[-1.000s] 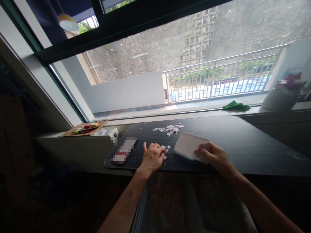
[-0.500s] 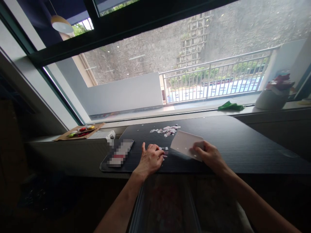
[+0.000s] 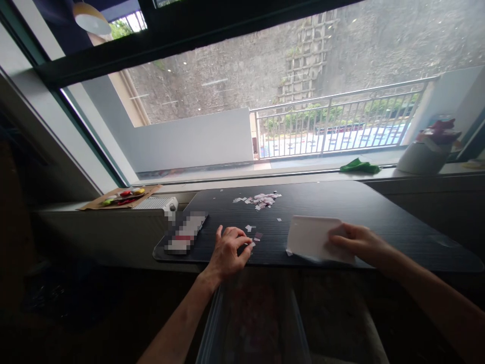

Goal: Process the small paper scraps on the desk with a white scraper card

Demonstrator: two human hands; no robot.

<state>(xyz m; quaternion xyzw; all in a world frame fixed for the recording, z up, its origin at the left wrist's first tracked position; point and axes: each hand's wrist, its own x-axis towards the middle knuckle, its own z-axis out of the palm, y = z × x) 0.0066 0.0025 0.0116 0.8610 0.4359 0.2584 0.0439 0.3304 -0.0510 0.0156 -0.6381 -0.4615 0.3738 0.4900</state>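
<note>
Being carried farther from the left hand (image 3: 230, 252) than half a second ago, the white card (image 3: 310, 237) is now gripped at its far end by the right hand (image 3: 352, 241), whose fingers are clamped on it. By this move, the gap between the two hands has been widened, and a single scrap (image 3: 279, 219), not visible before, is shown beyond the card's left edge; whether it was dropped or uncovered cannot be told. Another small scrap (image 3: 289, 252) is seen at the card's near left corner.

The left hand is held curled low over the dark table (image 3: 397, 222), with a few loose scraps (image 3: 257, 236) lying at and just past its fingertips. These are now less covered by the fingers; whether one is pinched cannot be told. The main pile of scraps (image 3: 263, 200) is left untouched beyond both hands, and a phone (image 3: 187, 232) is placed to the left hand's left.
</note>
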